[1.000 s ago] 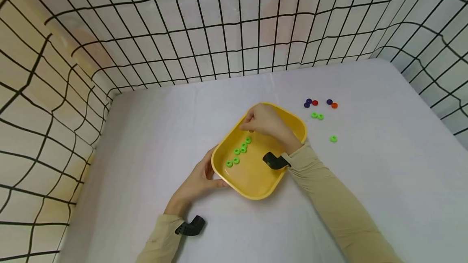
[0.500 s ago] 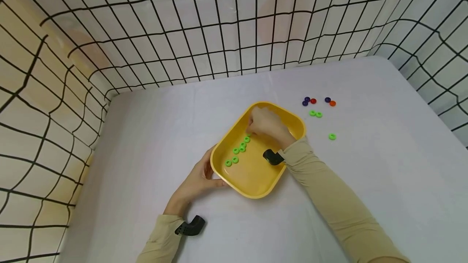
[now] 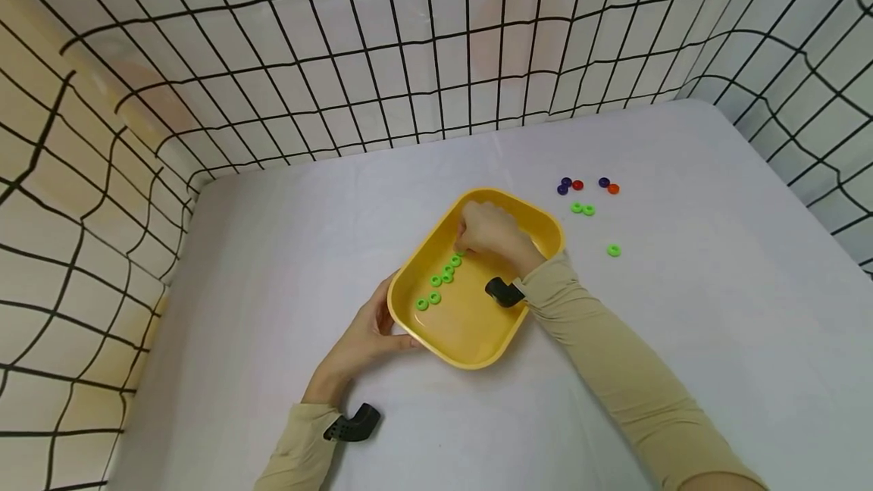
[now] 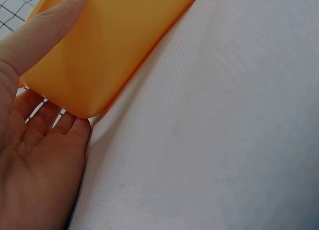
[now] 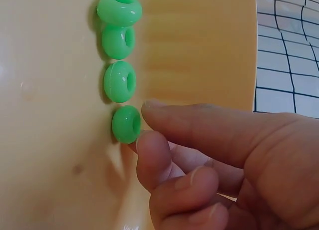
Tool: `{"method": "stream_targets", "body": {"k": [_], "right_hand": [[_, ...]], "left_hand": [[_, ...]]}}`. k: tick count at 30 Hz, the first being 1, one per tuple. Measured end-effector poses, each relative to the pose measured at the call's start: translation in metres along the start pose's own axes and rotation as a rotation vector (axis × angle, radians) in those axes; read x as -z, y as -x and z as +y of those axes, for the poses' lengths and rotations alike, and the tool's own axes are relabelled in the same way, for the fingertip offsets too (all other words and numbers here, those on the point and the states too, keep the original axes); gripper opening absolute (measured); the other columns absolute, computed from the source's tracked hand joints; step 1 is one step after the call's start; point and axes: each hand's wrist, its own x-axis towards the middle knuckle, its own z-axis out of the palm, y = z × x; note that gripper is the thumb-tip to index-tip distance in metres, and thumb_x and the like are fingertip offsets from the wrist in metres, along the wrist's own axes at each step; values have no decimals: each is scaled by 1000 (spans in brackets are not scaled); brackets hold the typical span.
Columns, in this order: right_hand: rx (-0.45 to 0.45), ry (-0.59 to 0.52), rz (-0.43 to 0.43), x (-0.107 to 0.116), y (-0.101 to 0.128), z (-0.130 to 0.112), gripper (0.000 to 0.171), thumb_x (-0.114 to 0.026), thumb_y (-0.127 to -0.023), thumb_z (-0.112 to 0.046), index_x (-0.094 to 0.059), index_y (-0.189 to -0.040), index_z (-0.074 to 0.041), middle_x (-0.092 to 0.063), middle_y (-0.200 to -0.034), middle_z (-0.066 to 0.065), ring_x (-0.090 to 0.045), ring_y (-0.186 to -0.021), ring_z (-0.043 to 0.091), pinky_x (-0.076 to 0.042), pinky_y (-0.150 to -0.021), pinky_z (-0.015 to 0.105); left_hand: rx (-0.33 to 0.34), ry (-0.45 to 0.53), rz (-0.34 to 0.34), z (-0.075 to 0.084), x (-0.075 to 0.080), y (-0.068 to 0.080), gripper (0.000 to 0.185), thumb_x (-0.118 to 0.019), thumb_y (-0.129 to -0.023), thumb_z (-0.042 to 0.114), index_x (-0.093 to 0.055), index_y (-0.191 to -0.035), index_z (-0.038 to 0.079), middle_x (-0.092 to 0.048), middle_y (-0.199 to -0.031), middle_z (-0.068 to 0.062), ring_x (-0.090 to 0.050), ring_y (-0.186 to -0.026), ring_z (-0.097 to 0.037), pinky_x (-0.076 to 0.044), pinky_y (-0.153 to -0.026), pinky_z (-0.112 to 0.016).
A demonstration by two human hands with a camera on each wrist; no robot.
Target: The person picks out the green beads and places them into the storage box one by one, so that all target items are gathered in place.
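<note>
My left hand (image 3: 370,328) grips the near-left corner of a yellow tray (image 3: 402,279). In the left wrist view its thumb (image 4: 50,28) lies along the tray wall (image 4: 124,30) and the fingers curl round the corner. Inside the tray my right hand (image 3: 492,232) reaches down with curled fingers. In the right wrist view its thumb and index fingertips are right at a green ring-shaped bead (image 5: 126,124) at the end of a line. Several other green beads (image 5: 119,82) follow beside it in that row, which runs along the tray's left side (image 3: 435,298).
On the white cloth right of the tray lie two green beads (image 3: 583,209), a single green bead (image 3: 614,250), dark purple beads (image 3: 565,185), a red bead (image 3: 577,185) and an orange bead (image 3: 614,189). A black wire grid (image 3: 436,67) borders the back and sides.
My right hand has lowered into the tray at the upper end of the green row, where one more green bead now shows by its fingertips. The left hand keeps its hold.
</note>
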Motion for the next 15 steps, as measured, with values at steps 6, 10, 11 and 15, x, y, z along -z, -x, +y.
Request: {"method": "stream_targets", "body": {"k": [6, 10, 11, 15], "right_hand": [[3, 4, 29, 4, 1, -3, 11, -70, -78, -20, -67, -72, -12, -62, -61, 0, -53, -63, 17, -38, -59, 28], [15, -5, 38, 5, 2, -3, 12, -69, -79, -21, -67, -72, -11, -60, -59, 0, -52, -61, 16, -37, -56, 27], [18, -11, 41, 5, 3, -3, 13, -68, -79, -20, -67, -71, -10, -60, -59, 0, -51, -60, 16, -36, -55, 27], [40, -34, 53, 4, 4, -3, 14, -65, -79, -17, -67, -69, -8, -57, -56, -1, -49, -54, 14, -33, -50, 24]], "left_hand": [[-14, -7, -8, -6, 4, -2, 97, -77, -68, -4, -24, -145, 19, -27, -148, -4, -28, -134, -22, -29, -108, -26], [-15, -11, -7, -6, 4, -3, 97, -77, -68, -4, -24, -145, 19, -27, -148, -3, -27, -134, -22, -29, -107, -25], [-13, -11, -7, -7, 4, -2, 97, -77, -68, -4, -24, -145, 19, -26, -148, -3, -27, -134, -22, -29, -107, -25], [-5, -11, -5, -9, 3, 0, 97, -77, -68, -3, -24, -145, 19, -27, -148, -3, -27, -134, -22, -30, -107, -24]]}}
